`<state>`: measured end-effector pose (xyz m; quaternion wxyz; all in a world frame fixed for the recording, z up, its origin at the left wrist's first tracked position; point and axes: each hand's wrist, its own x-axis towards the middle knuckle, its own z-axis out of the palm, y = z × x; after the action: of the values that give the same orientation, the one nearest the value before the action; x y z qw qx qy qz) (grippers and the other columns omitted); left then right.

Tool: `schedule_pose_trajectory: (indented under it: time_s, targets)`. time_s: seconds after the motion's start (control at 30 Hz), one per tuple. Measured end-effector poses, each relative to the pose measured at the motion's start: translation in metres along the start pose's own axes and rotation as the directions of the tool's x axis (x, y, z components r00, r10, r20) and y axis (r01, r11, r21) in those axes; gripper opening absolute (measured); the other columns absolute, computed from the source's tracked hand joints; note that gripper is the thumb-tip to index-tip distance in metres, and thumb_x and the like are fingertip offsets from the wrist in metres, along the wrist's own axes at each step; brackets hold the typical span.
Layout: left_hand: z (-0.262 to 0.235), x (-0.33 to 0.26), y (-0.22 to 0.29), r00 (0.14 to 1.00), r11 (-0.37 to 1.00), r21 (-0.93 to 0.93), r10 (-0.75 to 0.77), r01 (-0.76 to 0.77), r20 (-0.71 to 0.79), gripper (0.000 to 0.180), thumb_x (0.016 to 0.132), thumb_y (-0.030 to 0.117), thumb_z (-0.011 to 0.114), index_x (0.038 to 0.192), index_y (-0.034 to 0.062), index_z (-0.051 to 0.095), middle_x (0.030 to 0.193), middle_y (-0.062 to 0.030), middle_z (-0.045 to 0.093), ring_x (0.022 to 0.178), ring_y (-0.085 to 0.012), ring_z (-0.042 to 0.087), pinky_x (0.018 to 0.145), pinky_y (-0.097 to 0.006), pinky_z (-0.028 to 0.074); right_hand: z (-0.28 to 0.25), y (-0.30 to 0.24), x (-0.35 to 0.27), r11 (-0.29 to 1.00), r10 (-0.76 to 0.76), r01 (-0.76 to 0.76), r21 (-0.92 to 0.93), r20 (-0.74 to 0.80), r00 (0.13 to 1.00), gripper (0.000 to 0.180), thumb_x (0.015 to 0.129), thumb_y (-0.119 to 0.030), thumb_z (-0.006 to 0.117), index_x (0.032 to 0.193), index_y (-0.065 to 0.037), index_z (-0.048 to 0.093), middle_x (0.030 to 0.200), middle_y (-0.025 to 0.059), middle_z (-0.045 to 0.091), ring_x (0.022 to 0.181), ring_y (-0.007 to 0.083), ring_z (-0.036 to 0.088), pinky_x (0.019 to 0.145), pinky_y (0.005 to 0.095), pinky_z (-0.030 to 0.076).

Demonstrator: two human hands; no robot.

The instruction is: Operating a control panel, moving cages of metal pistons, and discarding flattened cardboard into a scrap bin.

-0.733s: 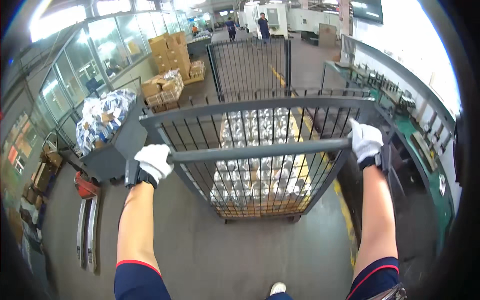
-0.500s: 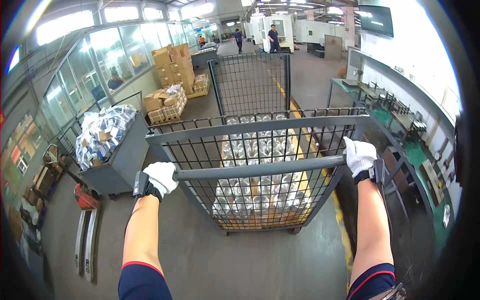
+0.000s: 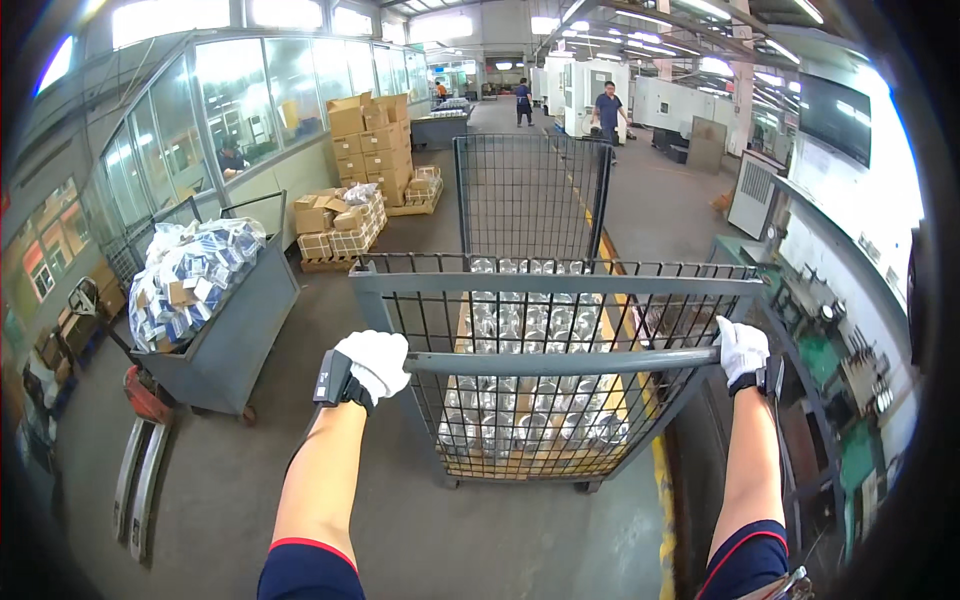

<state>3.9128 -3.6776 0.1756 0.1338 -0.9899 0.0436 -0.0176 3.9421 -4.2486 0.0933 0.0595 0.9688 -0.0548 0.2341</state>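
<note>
Where the grey metal-framed cage trolley with black wire-mesh panels (image 3: 560, 284) stands on the grey floor (image 3: 480, 545), directly ahead of the person, its round grey metal handlebar (image 3: 565, 363) runs across the near end. Inside the trolley, shiny silvery rounded pieces (image 3: 533, 430) stand in close rows over tan cardboard; their material cannot be determined.

The white-gloved left hand (image 3: 375, 364) is at the handlebar's left end, fingers curled around it. The white-gloved right hand (image 3: 743, 348) is at the opposite end, fingers likewise closed around the bar, with one digit pointing upward. Fingertips of both are largely hidden. Each wrist bears a dark strapped device.

A yellow painted floor line (image 3: 663, 515) runs just beside the trolley's right side. Beyond it, a green tabletop (image 3: 820, 360) carries metal fixtures.

To the left, a grey wheeled metal bin (image 3: 230, 340) is heaped with small blue-and-white boxes in clear plastic (image 3: 200, 265). Near the bin is a red pallet jack with silvery forks (image 3: 147, 397). Farther off, brown cardboard cartons (image 3: 370, 140) are stacked before a glazed partition (image 3: 285, 90). Two people in dark blue clothing (image 3: 608, 112) are upright in the background.
</note>
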Motion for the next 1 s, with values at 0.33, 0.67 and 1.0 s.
schedule_pose_trajectory:
  time_s: [0.33,0.67,1.0]
  targets:
    - [0.004,0.191,0.001,0.995,0.997,-0.007,-0.077,0.077,-0.056,0.03,0.079,0.034,0.07,0.097,0.0097,0.07,0.099,-0.014,0.073,0.095,-0.0327,0.07,0.083,-0.044,0.056,0.086,-0.011,0.187,0.996,-0.006,0.016,0.086,-0.108,0.994,0.039,0.101,-0.035,0.041,0.09,-0.014,0.072,0.083,0.0123,0.071,0.08,0.0336,0.067,0.078,0.0466,0.05]
    - [0.026,0.375,0.001,0.992,0.992,0.014,-0.126,0.126,0.028,0.031,0.075,0.033,0.07,0.097,0.0112,0.071,0.097,-0.0141,0.072,0.094,-0.033,0.069,0.084,-0.044,0.056,0.197,-0.035,0.355,0.994,0.052,-0.045,0.102,-0.063,0.997,0.05,0.1,-0.04,0.04,0.07,-0.015,0.071,0.075,0.0117,0.071,0.073,0.0322,0.068,0.074,0.0453,0.051]
    - [0.02,0.568,0.017,0.996,0.996,-0.01,-0.091,0.091,-0.014,0.026,0.079,0.031,0.068,0.093,0.0088,0.07,0.088,-0.0162,0.072,0.088,-0.0335,0.07,0.08,-0.045,0.056,0.274,-0.038,0.542,0.964,0.082,-0.057,0.26,-0.086,0.993,0.053,0.101,-0.043,0.042,0.072,-0.011,0.072,0.077,0.0149,0.07,0.077,0.0354,0.066,0.078,0.0462,0.049]
